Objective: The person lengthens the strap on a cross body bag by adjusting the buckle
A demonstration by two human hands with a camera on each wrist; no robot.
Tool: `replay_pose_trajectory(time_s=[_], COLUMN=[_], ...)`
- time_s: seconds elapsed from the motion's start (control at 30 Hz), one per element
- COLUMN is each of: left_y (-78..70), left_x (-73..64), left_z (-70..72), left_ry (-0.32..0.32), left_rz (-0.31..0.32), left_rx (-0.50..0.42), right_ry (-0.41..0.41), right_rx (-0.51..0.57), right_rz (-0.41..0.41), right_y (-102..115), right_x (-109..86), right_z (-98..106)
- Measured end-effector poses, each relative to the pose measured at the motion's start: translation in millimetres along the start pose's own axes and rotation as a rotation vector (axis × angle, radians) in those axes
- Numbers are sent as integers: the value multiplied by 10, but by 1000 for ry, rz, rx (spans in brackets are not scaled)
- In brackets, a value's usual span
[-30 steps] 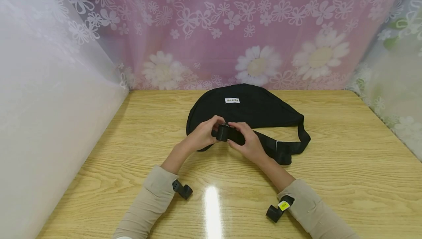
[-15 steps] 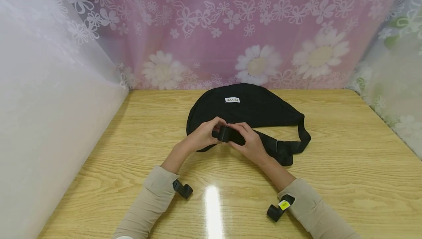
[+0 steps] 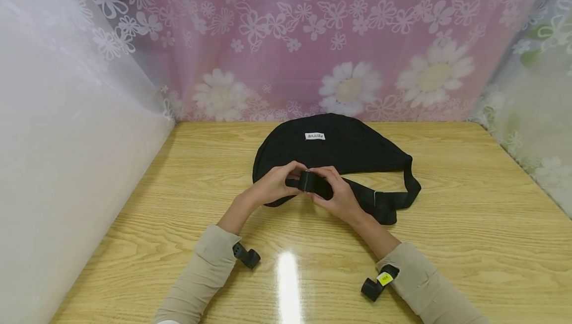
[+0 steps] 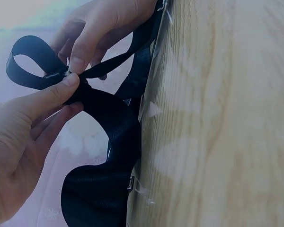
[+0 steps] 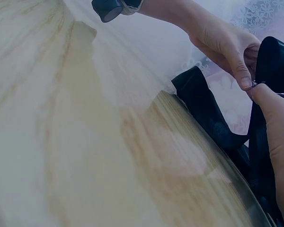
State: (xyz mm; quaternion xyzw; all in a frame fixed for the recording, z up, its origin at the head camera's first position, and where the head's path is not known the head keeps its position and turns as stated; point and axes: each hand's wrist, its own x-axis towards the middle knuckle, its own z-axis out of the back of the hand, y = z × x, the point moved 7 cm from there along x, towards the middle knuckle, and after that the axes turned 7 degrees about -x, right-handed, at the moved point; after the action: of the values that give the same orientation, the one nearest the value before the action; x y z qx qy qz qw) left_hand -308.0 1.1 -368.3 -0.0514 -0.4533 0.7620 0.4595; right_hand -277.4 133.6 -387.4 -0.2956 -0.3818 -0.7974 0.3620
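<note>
A black crossbody bag (image 3: 330, 153) with a small white label lies at the back of the table, its webbing strap (image 3: 363, 195) trailing along the near side. Both hands meet at one spot on this strap. My left hand (image 3: 271, 184) pinches it between thumb and fingers, and my right hand (image 3: 340, 200) pinches it from the other side. Between them a strap loop (image 3: 307, 181) stands up. At the fingertips a bit of metal, seemingly a strap slider (image 5: 282, 95), shows in the right wrist view, mostly hidden by the thumbs.
The strap carries another metal piece (image 3: 375, 198) further right, where the webbing folds over on the wooden table (image 3: 187, 175). A pink flowered curtain (image 3: 286, 66) hangs behind the table's back edge. Pale sheets (image 3: 80, 115) hang at both sides.
The strap loop between the hands has shifted slightly to the right, and the metal at its top shows less. Both hands keep their pinch, with only small finger movements. The bag has stayed in place.
</note>
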Motion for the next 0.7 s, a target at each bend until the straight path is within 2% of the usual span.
replay_pose_trajectory(time_s=[0.47, 0.7], left_y=[-29, -41], left_x=[-2, -4], left_z=[1, -6], left_ry=[-1, 10], left_rz=[20, 24], left_rx=[54, 53], right_ry=[39, 18], right_rx=[-59, -69], right_rz=[19, 23], right_y=[-7, -10], right_x=[1, -12], right_z=[-26, -15])
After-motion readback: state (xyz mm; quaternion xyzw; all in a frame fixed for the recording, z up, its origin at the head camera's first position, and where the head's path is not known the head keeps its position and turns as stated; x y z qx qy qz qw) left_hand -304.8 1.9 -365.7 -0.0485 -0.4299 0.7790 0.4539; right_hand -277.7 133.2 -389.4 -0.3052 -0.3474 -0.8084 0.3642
